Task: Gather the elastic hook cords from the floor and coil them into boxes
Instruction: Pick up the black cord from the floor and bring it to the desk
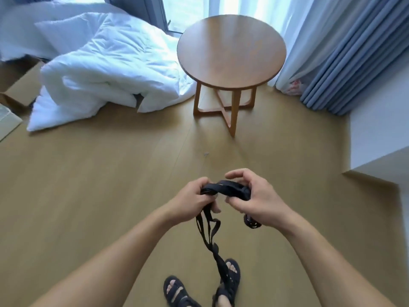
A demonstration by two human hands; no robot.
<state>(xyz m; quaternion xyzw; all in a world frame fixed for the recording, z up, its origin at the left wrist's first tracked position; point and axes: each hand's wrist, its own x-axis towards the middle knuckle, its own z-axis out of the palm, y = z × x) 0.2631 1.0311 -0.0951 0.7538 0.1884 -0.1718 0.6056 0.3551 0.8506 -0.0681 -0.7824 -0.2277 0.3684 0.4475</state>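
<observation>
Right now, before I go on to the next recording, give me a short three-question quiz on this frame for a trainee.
1. True or false: the left hand and the right hand both hold the black cord.
2. Multiple choice: the cord's loose length hangs A) into a box, B) down toward the sandals, C) over a chair.
3. Fill in: the round table stands between the white duvet and the ____ curtains.
Key: 1 true; 2 B; 3 blue.
</observation>
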